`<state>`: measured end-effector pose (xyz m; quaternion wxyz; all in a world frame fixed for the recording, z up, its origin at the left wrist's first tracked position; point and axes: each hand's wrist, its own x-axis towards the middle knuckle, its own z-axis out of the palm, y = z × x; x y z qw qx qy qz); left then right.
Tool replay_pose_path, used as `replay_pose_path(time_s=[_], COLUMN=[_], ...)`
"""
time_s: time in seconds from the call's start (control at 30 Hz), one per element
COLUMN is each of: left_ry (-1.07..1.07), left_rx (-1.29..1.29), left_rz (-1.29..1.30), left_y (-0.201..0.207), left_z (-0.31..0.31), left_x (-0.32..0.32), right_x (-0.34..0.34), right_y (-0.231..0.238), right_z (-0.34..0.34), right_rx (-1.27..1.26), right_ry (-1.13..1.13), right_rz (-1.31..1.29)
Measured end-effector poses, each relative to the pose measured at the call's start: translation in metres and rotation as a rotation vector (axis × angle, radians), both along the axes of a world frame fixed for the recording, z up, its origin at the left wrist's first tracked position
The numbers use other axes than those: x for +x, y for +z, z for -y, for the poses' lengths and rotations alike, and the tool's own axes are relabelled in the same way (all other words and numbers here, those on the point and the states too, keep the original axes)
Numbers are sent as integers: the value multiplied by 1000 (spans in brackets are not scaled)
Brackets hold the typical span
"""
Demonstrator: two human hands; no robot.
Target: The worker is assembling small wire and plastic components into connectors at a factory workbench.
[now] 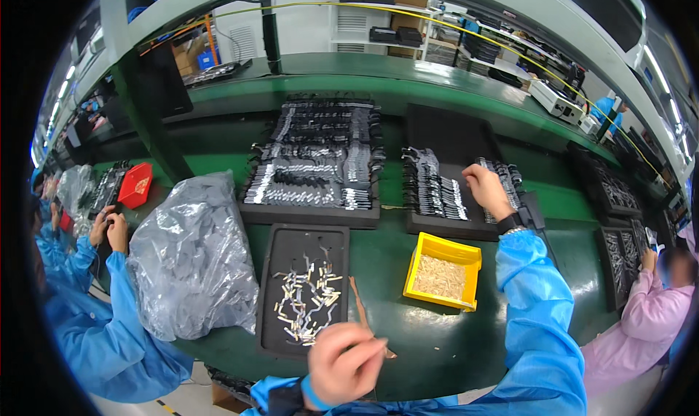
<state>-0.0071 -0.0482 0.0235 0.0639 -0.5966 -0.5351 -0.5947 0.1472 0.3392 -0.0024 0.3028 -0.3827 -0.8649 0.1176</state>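
My left hand is near the front edge of the green table, its fingers curled and pressed together. Whatever it may hold is too small to tell. Just beyond it lies a dark shallow tray with loose, thin flex-cable-like strips in a tangle. Farther out, my right hand reaches over a black foam tray, its fingertips pinched beside a row of dark and silver strip parts. Anything between those fingertips is hidden. Another row of such parts fills the tray's left side.
A yellow bin of small tan pieces stands between my arms. A brown strip lies beside the dark tray. Left are a large grey plastic bag and a co-worker's hands. Filled trays stand behind; another person works at right.
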Motion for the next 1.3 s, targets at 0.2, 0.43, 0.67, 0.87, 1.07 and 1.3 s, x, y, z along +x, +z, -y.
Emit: replay_pose_path(time_s=[0.2,0.43,0.67,0.87,1.07,1.3], left_ry=[802,1098,789,344,1119,322], left_rx=[161,-297,-993,-21,-864,-157], left_rz=[-256,-105,-178,365,94,604], left_y=[27,-20,-83,-67,-39,-94], left_z=[96,176,149,73,95,127], left_x=[-114,-287,-367,-364,-341,-391], right_x=[33,43,35,36,43,32], right_y=[51,62,45,25,9,-5], right_z=[78,195,265,294,289,292], right_rx=[85,-77,4,-160,-243,-385], right_ry=[87,228,321,252,199,193], right_rz=[-144,-377,-245,-307,-403,-427])
